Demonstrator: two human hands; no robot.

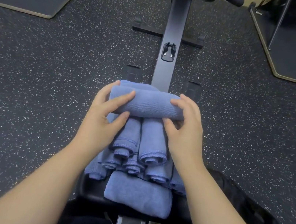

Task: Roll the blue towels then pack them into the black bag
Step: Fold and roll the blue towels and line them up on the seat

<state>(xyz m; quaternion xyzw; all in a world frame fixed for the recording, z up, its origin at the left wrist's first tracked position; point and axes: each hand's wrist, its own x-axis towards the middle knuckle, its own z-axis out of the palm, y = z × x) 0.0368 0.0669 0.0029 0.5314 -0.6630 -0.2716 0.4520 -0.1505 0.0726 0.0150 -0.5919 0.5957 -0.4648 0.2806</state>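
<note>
Gripped roll [145,103] at both ends, left hand [105,111] and right hand [185,125], fingers [124,96] curled round it. Best kept tight, set squarely across stack [140,149].

Bare forearms, dark trousers

2 bare hands, left hand [104,114] and right hand [186,131], no sleeves, rings or watch visible; black trousers [86,223] cover the legs below.

Rolled towel [147,104]: crosswise between left hand [104,113] and right hand [185,129], atop stack of rolled towels [140,155]; folded towel [138,195] nearer the person than the grip, on seat [91,189]; rail [170,38] beyond; bag [247,209] right, on floor [30,94]
</note>
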